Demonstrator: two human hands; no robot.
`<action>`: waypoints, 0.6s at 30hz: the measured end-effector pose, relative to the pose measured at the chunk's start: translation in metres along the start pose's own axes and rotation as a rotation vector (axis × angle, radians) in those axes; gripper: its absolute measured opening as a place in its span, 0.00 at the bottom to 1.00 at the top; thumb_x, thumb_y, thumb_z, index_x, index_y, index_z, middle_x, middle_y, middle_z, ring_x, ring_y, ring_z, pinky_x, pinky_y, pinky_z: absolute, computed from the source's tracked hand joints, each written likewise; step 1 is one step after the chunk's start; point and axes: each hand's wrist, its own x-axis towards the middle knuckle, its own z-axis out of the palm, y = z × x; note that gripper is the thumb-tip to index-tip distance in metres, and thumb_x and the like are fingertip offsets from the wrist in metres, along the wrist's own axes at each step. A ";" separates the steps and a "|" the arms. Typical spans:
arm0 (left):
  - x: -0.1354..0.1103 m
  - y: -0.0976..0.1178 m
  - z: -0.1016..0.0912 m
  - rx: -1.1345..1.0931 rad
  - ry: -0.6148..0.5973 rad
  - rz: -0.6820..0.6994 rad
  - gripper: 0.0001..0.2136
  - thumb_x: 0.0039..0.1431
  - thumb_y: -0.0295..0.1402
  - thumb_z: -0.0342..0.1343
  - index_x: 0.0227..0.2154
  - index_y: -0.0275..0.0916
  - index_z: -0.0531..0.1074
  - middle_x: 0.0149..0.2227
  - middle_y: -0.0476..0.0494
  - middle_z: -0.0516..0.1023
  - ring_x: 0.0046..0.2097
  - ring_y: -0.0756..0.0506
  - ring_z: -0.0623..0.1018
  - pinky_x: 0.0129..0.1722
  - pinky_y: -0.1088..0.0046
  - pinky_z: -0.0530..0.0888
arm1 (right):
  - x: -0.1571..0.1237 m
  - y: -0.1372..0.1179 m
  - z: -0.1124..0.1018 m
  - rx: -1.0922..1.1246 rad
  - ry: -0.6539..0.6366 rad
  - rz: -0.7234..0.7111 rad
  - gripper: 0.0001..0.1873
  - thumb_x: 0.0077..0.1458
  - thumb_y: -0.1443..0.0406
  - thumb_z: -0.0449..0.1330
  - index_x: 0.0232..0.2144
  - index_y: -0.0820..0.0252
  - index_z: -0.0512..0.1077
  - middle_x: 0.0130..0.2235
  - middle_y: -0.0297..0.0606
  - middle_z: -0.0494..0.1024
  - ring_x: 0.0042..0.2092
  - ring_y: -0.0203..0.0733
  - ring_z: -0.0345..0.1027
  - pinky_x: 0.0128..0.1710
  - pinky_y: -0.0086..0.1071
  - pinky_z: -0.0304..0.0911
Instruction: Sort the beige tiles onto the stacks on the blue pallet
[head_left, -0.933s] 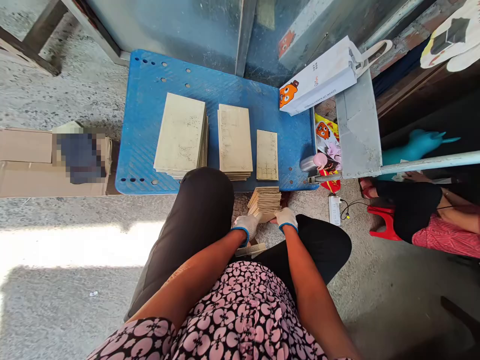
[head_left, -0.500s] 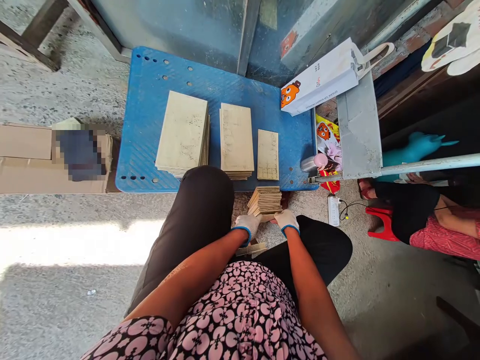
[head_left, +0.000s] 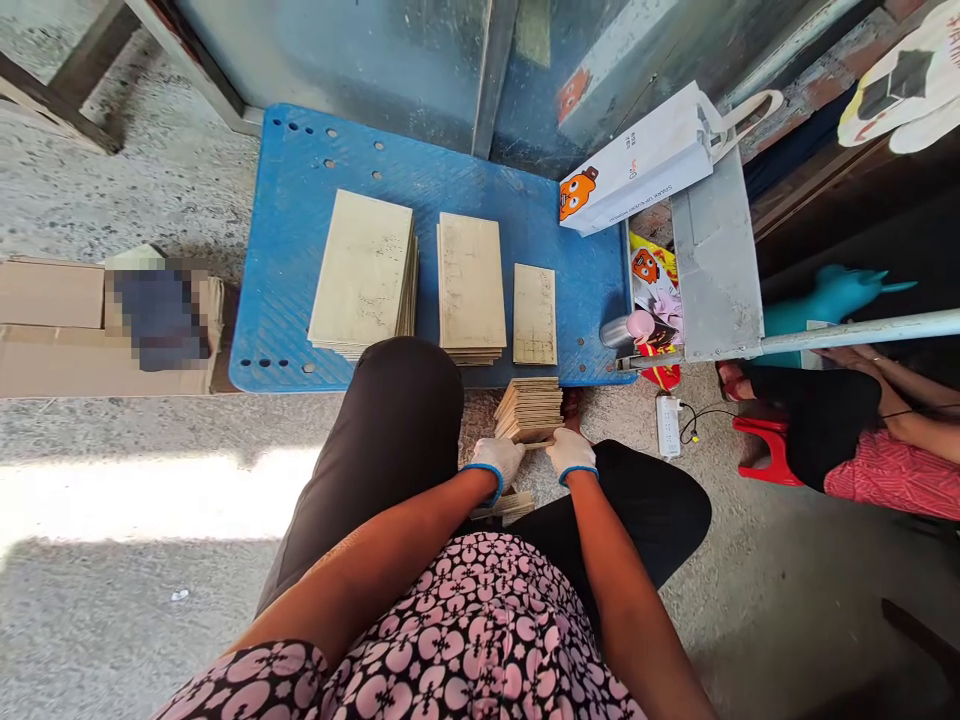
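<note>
Concrete floor (head_left: 112, 480) | small stack (head_left: 529, 408) at 12 o'clock of both gloved hands | left hand (head_left: 496, 457), right hand (head_left: 570, 450) pinch one thin sheet (head_left: 536, 443) | risk — fanned stack may slide

Blue board (head_left: 285, 260); beige tile stacks (head_left: 364, 270); small tan tiles (head_left: 531, 408); white, blue-cuffed gloves (head_left: 496, 458); pink-black flowered dress (head_left: 465, 640).

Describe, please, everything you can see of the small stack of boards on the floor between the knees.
The stack of boards is made of tan, thin, rectangular sheets, wood-like, slightly fanned so layered edges show. It sits on the concrete floor just before the blue platform, between the knees. The gloved left hand and right hand touch its near end.
</note>
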 end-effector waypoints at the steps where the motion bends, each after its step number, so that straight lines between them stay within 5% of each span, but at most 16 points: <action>1: 0.000 -0.001 0.000 -0.009 0.003 0.000 0.21 0.56 0.21 0.55 0.53 0.36 0.73 0.48 0.26 0.78 0.51 0.30 0.79 0.48 0.51 0.75 | 0.001 0.000 0.000 -0.015 -0.005 -0.019 0.13 0.59 0.64 0.58 0.44 0.59 0.76 0.51 0.48 0.78 0.52 0.53 0.71 0.44 0.35 0.63; 10: 0.002 -0.009 0.001 -0.103 0.060 -0.114 0.19 0.54 0.22 0.54 0.50 0.31 0.75 0.48 0.26 0.79 0.51 0.32 0.79 0.48 0.61 0.76 | -0.006 -0.014 -0.007 -0.135 -0.070 -0.182 0.12 0.60 0.62 0.57 0.43 0.57 0.77 0.50 0.45 0.78 0.51 0.50 0.71 0.42 0.34 0.62; 18: 0.001 -0.027 -0.008 -0.268 0.253 -0.324 0.21 0.55 0.25 0.54 0.53 0.34 0.71 0.51 0.28 0.76 0.52 0.33 0.79 0.47 0.62 0.76 | -0.023 -0.021 -0.035 -0.150 -0.058 -0.243 0.10 0.60 0.63 0.57 0.40 0.56 0.78 0.45 0.43 0.79 0.46 0.49 0.73 0.36 0.33 0.59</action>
